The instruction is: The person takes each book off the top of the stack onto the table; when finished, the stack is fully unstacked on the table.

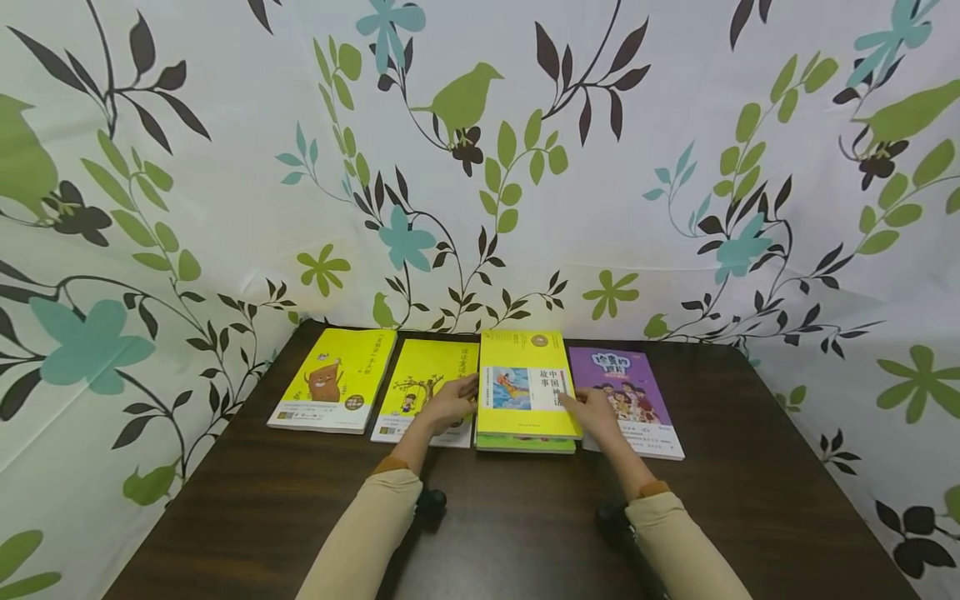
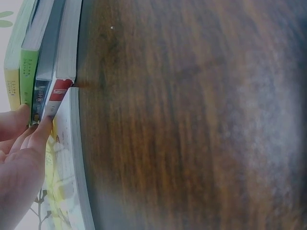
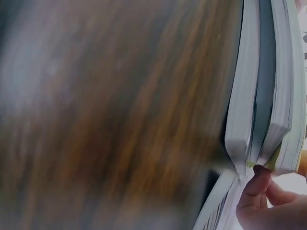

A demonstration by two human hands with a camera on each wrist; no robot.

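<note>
In the middle of the back row is a stack of books, its yellow top book carrying a blue picture. My left hand holds its left side; in the left wrist view the thumb and fingers meet the spines, including a green spine and a red-and-white spine. My right hand holds the other side, thumb at the top cover. In the right wrist view, its fingertip touches the page edges low in the stack. The undersides of the books are hidden.
Left of the stack lie a yellow book with a brown cartoon figure and a yellow book with a tree. A purple book lies to the right. The dark wooden table meets a patterned cloth behind.
</note>
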